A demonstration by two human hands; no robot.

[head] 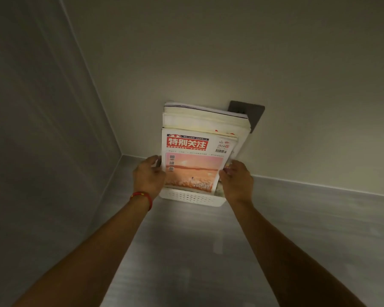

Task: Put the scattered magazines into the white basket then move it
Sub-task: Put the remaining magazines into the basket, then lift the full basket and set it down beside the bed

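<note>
White perforated plastic basket [192, 197] is seen on a grey brushed-metal counter [208, 251], set close to the back wall [208, 52] near the corner. Magazines [193, 156] are stood upright in it as one thick stack, leaning toward the wall; a dark wall plate [253, 114] is partly hidden behind the stack.

Left hand [149, 176] is placed at the stack's left edge, fingers curled round it; a red bracelet [142, 196] is worn at that wrist. Right hand [236, 180] is placed at the right edge, fingers curled and pinching the covers. Both hands are judged to be gripping the magazines, not the basket; whether the basket rim is also touched cannot be told, as it is hidden by the hands.

Loading is judged done; the move step is in hand or about to be.

Handling, as a judgement: the load is likely heavy for its size, since the paper is dense. Glossy covers are slippery and single issues are floppy, so the stack can fan or slide out if tipped. The basket is shallow against the tall stack, so the load is top-heavy. Thin plastic walls may flex. Hold is best taken low, at both short sides of the basket under the rim, with thumbs pressed against the stack to steady it.
</note>
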